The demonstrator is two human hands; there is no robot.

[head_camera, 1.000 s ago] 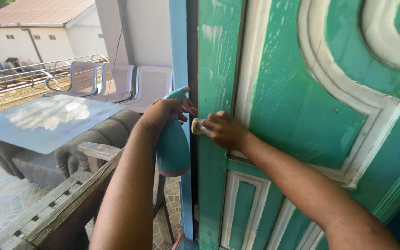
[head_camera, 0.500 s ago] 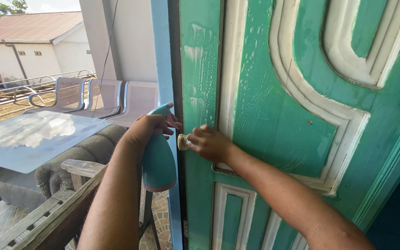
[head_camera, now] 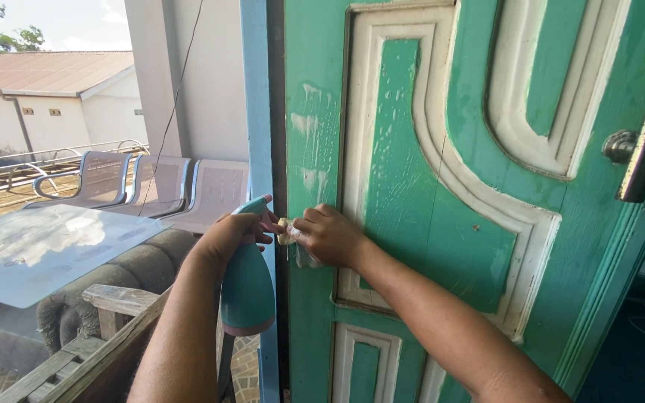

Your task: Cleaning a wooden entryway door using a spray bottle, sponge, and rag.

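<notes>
Two bare hands worked at the edge of a green wooden door with white raised mouldings. Left hand was clamped around a teal plastic spray bottle hanging below it; just beside it, right hand pinched a small pale sponge against the door's soapy edge.

A single head-worn camera looks forward and slightly down along both forearms, very close to a green door with white mouldings that fills the right two-thirds of the picture. The left third opens past the blue door frame onto a sunlit yard, with grey chairs and a distant building well beyond.
</notes>
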